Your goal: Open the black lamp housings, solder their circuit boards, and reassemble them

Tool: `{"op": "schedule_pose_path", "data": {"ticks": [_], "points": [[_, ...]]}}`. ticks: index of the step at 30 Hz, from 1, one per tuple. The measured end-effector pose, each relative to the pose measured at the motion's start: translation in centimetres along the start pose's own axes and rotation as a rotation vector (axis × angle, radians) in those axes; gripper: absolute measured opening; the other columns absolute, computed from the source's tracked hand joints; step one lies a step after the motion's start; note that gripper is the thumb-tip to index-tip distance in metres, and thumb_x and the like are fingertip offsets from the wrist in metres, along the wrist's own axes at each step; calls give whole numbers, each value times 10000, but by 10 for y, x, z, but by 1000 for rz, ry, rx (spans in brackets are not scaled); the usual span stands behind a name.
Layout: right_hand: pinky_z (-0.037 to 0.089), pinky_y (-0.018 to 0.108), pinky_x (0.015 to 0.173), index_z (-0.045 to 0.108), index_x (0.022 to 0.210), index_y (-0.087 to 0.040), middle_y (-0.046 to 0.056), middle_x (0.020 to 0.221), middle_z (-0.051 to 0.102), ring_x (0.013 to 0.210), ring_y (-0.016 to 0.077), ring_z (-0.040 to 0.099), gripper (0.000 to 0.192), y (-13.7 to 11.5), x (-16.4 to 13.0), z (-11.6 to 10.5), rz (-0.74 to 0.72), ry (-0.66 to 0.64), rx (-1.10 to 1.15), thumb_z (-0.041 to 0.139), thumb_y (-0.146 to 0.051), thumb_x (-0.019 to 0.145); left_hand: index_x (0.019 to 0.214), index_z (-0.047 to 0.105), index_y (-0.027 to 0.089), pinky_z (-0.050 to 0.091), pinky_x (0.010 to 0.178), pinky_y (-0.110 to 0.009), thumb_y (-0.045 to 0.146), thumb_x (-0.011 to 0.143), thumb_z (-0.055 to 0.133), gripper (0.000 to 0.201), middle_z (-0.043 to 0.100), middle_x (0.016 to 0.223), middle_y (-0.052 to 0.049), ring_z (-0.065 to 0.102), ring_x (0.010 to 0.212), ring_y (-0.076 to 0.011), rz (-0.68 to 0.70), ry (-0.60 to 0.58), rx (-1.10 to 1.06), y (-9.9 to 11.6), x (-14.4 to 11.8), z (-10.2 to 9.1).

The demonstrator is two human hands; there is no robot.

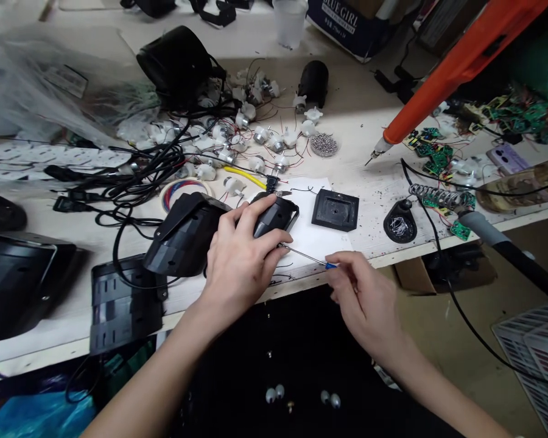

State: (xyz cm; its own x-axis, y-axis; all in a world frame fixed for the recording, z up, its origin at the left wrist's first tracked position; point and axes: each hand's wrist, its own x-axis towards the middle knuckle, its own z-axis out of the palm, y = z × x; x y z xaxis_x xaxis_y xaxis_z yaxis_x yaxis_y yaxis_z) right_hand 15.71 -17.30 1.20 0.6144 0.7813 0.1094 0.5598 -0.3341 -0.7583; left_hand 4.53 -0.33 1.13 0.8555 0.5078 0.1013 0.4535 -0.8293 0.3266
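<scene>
Two bare hands work at the near edge of the counter [369,121]. Right hand [363,298]: fingers pinched together on the blue-handled end of a thin screwdriver [305,257], whose metal shaft runs up and left to the side of a small black housing [276,217]. Left hand [242,261]: palm down, fingers curled over and clamped on that housing, thumb side toward the screwdriver tip. The housing sits partly on a white paper sheet [317,237], just inside the counter edge.

Touching the left hand on its far-left side lies a larger black faceted shell [182,234]. Left of it, a flat black slotted panel [123,301] overhangs the counter edge, with a black tray-like casing [18,280] further left. Right of the housing, on the paper's corner, a square black plate [335,210] lies flat; beyond it, a round black solder-wire stand [399,222].

Mid-counter: a tangle of black cables [132,176], a roll of tape [182,190], a yellow wire [246,176], and many small white motors [256,137] with red leads. A shallow dish of metal balls [324,145] sits near them. Green circuit boards [433,155] are scattered to the right.

Further back: an orange electric driver [456,67] hangs tip-down, a black cylinder [313,82] stands upright, and a clear plastic cup [290,21] stands beside a blue carton [342,21].
</scene>
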Motion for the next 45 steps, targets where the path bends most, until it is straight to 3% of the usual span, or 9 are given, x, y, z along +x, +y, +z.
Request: {"op": "schedule_pose_path", "data": {"ticks": [4, 9, 12, 15, 19, 24, 29, 34, 45], "points": [[419, 280, 572, 573, 776, -219, -19, 590, 559, 530, 136, 556, 298, 0, -1, 1, 68, -59, -3, 402, -275, 1014, 1002, 740, 347, 542, 846, -564, 331, 916, 603, 162, 403, 1533, -12, 408, 1294, -396, 13, 1, -2, -2, -1, -1], [464, 265, 602, 586, 919, -228, -6, 792, 611, 657, 141, 592, 60, 11, -10, 19, 209, 18, 234, 561, -276, 947, 1004, 736, 333, 541, 855, -561, 320, 918, 596, 165, 395, 1537, -21, 407, 1291, -394, 13, -1, -1, -3, 0, -1], [484, 274, 669, 575, 928, -229, 3, 856, 564, 765, 152, 577, 21, 12, -12, 29, 131, 88, 250, 591, -243, 930, 991, 735, 325, 540, 849, -562, 321, 919, 591, 161, 393, 1537, -26, 409, 1285, -396, 20, -10, 11, -2, 0, -1], [480, 282, 691, 579, 1012, -214, 12, 874, 552, 776, 153, 561, 64, 4, -8, 30, 3, 78, 163, 540, -209, 962, 960, 736, 321, 533, 851, -575, 307, 922, 581, 160, 398, 1536, -21, 398, 1294, -404, 29, -15, 27, -1, 0, -1], [466, 302, 739, 601, 1023, -196, 35, 883, 561, 828, 169, 573, 187, -1, -4, 19, -58, -43, 55, 417, -169, 1017, 952, 739, 323, 542, 842, -557, 329, 922, 586, 156, 409, 1530, -18, 412, 1287, -395, 17, -2, -2, -1, 0, 0], [458, 318, 739, 559, 948, -208, 41, 896, 553, 822, 182, 567, 171, 5, 5, 5, -43, -233, 36, 402, -203, 1015, 1042, 727, 351, 538, 863, -564, 324, 919, 587, 189, 411, 1535, -9, 416, 1291, -392, 20, 24, -14, -3, 0, 2], [421, 271, 601, 563, 924, -206, -4, 791, 540, 691, 152, 535, 91, -1, 34, 29, 28, -95, 209, 570, -297, 919, 1338, 557, 335, 530, 907, -551, 269, 885, 593, 459, 414, 1542, -26, 425, 1279, -368, 27, 23, -23, -4, -1, 2], [401, 295, 666, 486, 694, -214, -8, 702, 544, 677, 153, 519, 233, -5, 50, 55, -2, -64, 176, 499, -237, 926, 1318, 548, 288, 517, 943, -540, 227, 862, 578, 461, 427, 1538, -14, 435, 1259, -355, 20, 23, -23, -5, -2, 3], [413, 235, 564, 514, 717, -214, -19, 735, 535, 647, 125, 516, 137, -1, 56, 54, -98, -80, 244, 537, -152, 838, 1305, 540, 268, 527, 915, -537, 207, 876, 543, 433, 454, 1513, -40, 463, 1217, -355, 74, 81, 17, -9, 0, 6]]}}
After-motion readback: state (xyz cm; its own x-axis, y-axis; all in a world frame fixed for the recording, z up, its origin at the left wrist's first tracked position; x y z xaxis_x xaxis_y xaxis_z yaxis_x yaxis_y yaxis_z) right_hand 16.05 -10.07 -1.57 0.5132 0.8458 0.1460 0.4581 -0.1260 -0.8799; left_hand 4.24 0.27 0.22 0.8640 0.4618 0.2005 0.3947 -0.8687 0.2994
